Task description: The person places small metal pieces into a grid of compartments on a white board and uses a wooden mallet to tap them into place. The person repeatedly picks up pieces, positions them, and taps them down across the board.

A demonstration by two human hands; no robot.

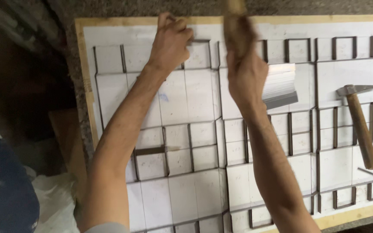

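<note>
Forearms rise from the near edge at 6 o'clock toward the far side of a white board, which is edged in pale wood and set with thin dark metal strips standing on edge in a grid of rectangles and open brackets. At 5 o'clock a bare strip of the wooden border shows along the near edge. Toward 3 o'clock a hammer with a wooden handle and grey steel head lies flat on the board, untouched, and just left of it rests a grey metal blade, partly hidden behind the right wrist. At 12 o'clock the right hand is closed around a blurred wooden handle held upright, its top cut off by the frame. At 11 o'clock the left hand has its fingers pinched together on a strip at the board's far rim. The hands are near each other but apart. Beneath the board lies a speckled stone worktop, visible beyond the far edge. At 8 o'clock sit dark blue cloth and white plastic in shadow.
</note>
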